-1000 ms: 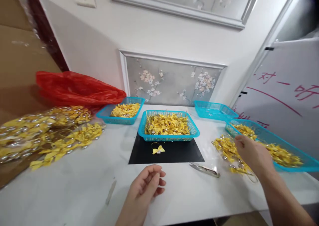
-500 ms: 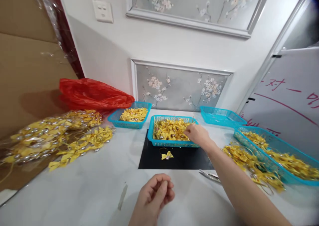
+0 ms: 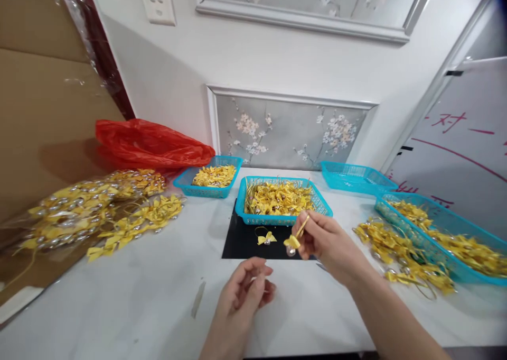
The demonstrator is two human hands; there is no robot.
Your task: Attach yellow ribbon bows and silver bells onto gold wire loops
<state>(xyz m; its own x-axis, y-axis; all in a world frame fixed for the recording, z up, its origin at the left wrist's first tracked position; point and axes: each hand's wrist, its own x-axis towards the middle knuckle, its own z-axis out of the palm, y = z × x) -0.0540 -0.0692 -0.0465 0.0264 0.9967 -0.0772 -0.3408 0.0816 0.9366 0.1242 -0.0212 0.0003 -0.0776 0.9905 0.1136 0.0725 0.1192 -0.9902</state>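
My right hand (image 3: 320,241) pinches a yellow ribbon bow (image 3: 292,242) with a shiny silver bead and a gold cord loop, just in front of the middle blue basket (image 3: 285,220). That basket is heaped with similar bows (image 3: 277,199). Lower and to the left, my left hand (image 3: 247,291) hovers over the table with loosely curled fingers, thumb a little apart from them and nothing visible in between. A single beaded bow (image 3: 266,238) lies on the black mat (image 3: 237,243), between the basket and my left hand. Scissors (image 3: 321,266) are mostly hidden by my right hand.
At the left lie bagged bows (image 3: 71,212), loose bows (image 3: 138,225) and a red plastic bag (image 3: 154,146). Another blue basket (image 3: 209,192) of bows sits behind. To the right are a blue tray (image 3: 356,183), a bow pile (image 3: 396,249) and a long blue basket (image 3: 435,243).
My right hand has come out of the middle basket toward me with a bow in its fingers. My left thumb and fingers have parted slightly. The view has shifted a little.
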